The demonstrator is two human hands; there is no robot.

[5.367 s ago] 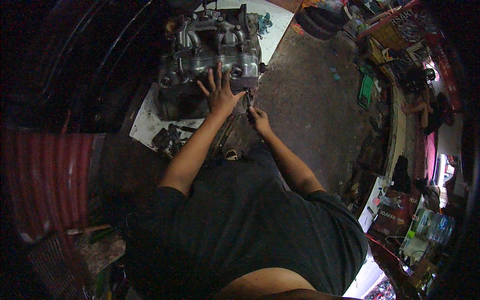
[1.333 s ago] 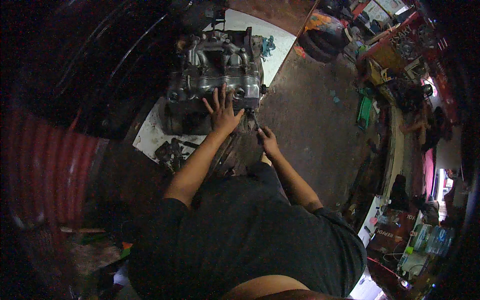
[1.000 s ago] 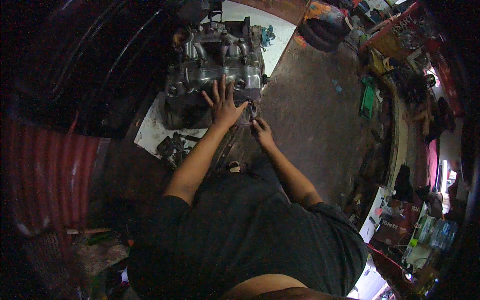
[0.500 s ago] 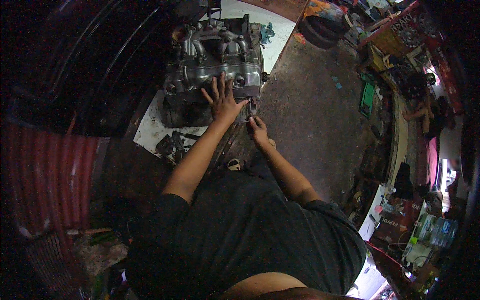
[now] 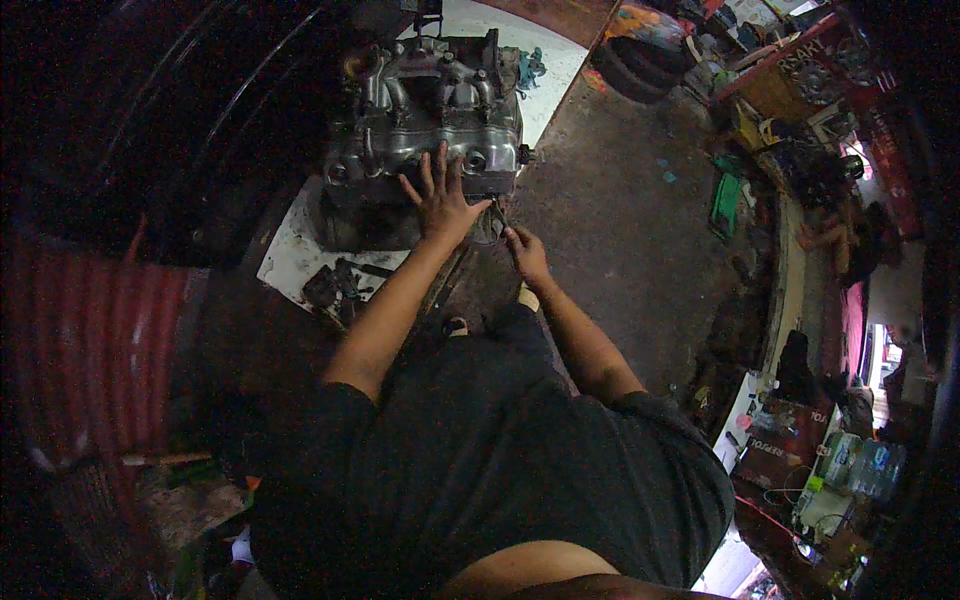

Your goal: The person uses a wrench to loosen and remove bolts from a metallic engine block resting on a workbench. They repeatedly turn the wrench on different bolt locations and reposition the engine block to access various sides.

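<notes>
While we look down from above, a grey metal engine point(image 5: 425, 125) sits on a white board point(image 5: 290, 265) on the dirt floor point(image 5: 620, 230). Our left hand point(image 5: 440, 200) lies flat on the engine's near edge, fingers spread. Our right hand point(image 5: 525, 250), just beside it, is closed around a thin tool point(image 5: 503, 213) at the engine's right corner. Small dark metal parts point(image 5: 335, 285) lie on the board nearby.

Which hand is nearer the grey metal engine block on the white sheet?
Left. The left hand lies spread flat on the grey metal engine block, touching its near face. The right hand sits just off its near right corner, gripping a small tool; contact unclear.
</notes>
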